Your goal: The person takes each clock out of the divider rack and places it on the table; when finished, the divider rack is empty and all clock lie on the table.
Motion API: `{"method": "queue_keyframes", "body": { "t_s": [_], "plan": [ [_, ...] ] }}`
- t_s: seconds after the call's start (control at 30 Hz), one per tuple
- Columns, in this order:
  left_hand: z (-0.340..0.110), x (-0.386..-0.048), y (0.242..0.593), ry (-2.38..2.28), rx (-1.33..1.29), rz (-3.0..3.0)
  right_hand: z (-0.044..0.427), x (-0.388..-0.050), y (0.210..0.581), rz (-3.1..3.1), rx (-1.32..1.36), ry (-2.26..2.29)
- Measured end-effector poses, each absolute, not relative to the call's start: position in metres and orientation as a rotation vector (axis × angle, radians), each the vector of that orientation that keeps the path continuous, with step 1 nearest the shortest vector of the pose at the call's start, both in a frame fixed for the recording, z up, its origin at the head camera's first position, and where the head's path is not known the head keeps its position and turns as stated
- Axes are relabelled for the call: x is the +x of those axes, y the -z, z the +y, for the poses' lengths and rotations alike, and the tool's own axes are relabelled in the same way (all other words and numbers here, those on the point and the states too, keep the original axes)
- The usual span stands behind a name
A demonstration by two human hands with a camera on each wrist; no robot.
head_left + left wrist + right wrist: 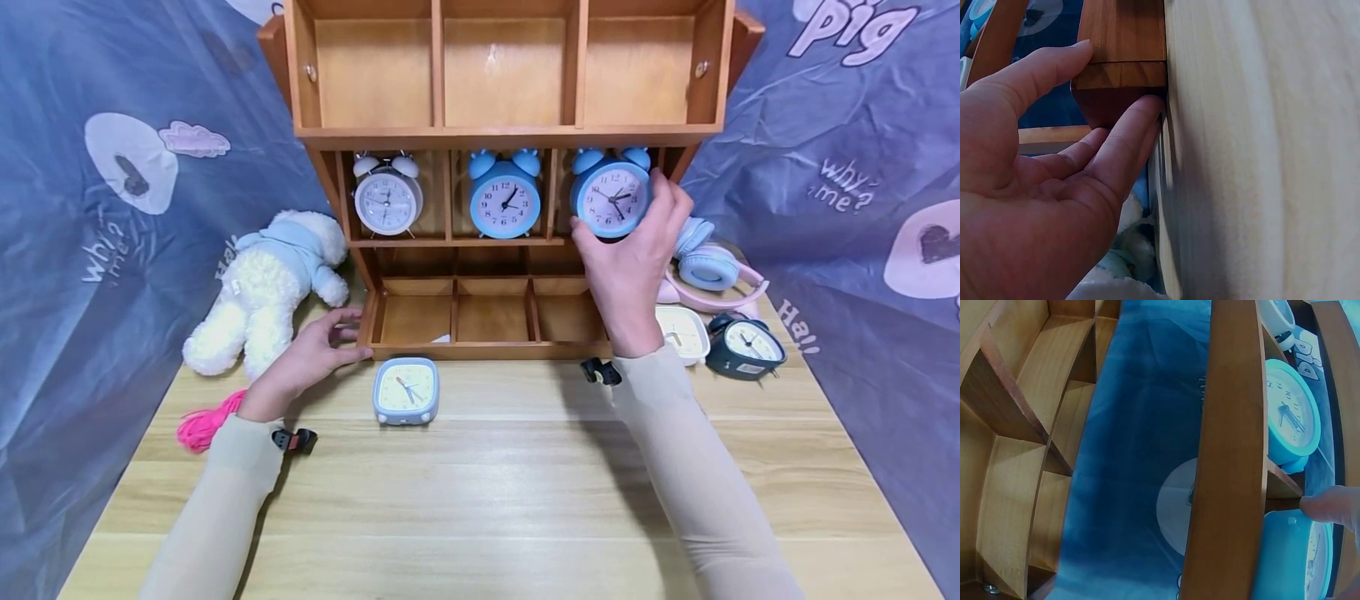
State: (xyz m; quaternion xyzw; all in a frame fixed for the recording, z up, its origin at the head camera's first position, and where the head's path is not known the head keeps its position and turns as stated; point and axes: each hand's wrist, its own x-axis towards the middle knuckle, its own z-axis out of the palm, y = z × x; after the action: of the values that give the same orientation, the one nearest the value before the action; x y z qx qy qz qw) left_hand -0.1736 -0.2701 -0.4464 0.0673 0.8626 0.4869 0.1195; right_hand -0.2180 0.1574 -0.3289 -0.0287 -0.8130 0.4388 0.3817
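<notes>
Near the bench's (487,500) left edge a plush toy (255,297) is lying. At the shelf's (517,352) lower left corner we are bracing our left hand (311,358), thumb spread from the fingers, probably for steadiness. On the middle ledge (438,242) a white clock (387,200) and middle blue clock (506,202) are facing out, perhaps for reading; a square clock (406,392) is sitting before the shelf's bottom edge. At the ledge's right end our right hand (632,262) is pinching the right blue clock (611,197) between thumb and fingers, seemingly for balance.
</notes>
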Motion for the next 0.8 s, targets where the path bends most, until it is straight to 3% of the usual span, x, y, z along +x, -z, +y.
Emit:
{"method": "queue_keyframes", "body": {
  "t_s": [0.8],
  "plan": [
    [-0.2693, -0.174, 0.447, -1.414, 0.203, 2.534, 0.1603, -0.2102, 0.3297, -2.058, -0.049, -1.125]
  ]
}}
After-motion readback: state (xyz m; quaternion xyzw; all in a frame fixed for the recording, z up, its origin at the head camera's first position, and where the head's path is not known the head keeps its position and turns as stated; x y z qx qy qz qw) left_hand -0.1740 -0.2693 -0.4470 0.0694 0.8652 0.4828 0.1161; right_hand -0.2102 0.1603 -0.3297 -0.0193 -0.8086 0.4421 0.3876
